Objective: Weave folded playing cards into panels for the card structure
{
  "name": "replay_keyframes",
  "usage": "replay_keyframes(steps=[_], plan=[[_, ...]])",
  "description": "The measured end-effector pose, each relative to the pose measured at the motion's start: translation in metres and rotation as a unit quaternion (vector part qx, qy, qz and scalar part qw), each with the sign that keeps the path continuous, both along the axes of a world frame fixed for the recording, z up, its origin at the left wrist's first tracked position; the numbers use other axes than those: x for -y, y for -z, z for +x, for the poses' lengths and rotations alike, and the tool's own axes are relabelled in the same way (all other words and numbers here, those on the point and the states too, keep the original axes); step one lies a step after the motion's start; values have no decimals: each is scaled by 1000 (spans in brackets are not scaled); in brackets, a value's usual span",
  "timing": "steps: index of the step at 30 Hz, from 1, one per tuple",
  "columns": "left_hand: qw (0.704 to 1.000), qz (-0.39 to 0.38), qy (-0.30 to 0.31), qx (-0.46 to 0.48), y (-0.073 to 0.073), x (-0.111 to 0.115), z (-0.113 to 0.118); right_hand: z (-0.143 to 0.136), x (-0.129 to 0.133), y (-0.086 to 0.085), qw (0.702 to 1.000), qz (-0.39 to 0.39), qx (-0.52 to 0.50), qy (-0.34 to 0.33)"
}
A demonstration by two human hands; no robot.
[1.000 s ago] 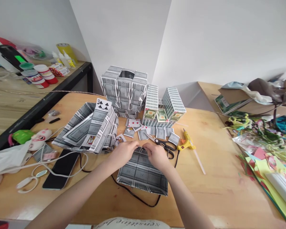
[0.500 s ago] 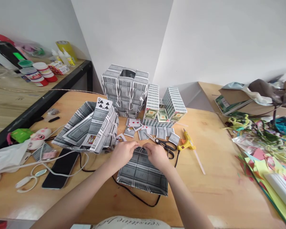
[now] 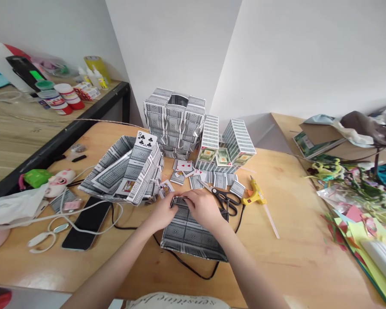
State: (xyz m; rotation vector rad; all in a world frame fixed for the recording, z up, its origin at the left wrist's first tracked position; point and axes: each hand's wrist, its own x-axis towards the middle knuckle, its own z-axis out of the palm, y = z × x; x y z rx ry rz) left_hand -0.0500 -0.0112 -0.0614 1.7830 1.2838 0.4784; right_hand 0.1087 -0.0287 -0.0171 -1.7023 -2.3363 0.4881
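A flat panel of joined playing cards (image 3: 188,234), backs up, lies on the wooden table (image 3: 292,253) in front of me. My left hand (image 3: 163,212) pinches its far left edge. My right hand (image 3: 204,207) grips the far edge beside it, fingers curled over a folded card there. Black-handled scissors (image 3: 225,198) and a yellow glue gun (image 3: 254,195) lie just right of my right hand. Loose cut cards (image 3: 196,177) are scattered behind my hands.
A slanted card structure with a nine of clubs (image 3: 128,171) stands left, a card tower (image 3: 175,122) and boxed decks (image 3: 223,146) behind. A phone (image 3: 86,223) and white cables lie at left. Coloured paper (image 3: 366,231) crowds the right edge. A black cord (image 3: 193,268) runs under the panel.
My hands have drawn closer together over the panel's far edge, the right one shifting left. The camera view has swung slightly, moving everything a little right.
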Motion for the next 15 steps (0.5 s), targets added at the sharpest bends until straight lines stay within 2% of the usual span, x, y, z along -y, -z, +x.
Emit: replay_keyframes(steps=[4, 12, 15], plan=[[1000, -8, 0, 17, -1, 1, 3, -9, -6, 0, 999, -4, 32, -25], [998, -39, -11, 53, -3, 2, 5, -12, -9, 1, 997, -8, 63, -33], [1000, -13, 6, 28, -3, 1, 6, -14, -10, 0, 996, -7, 80, -39]])
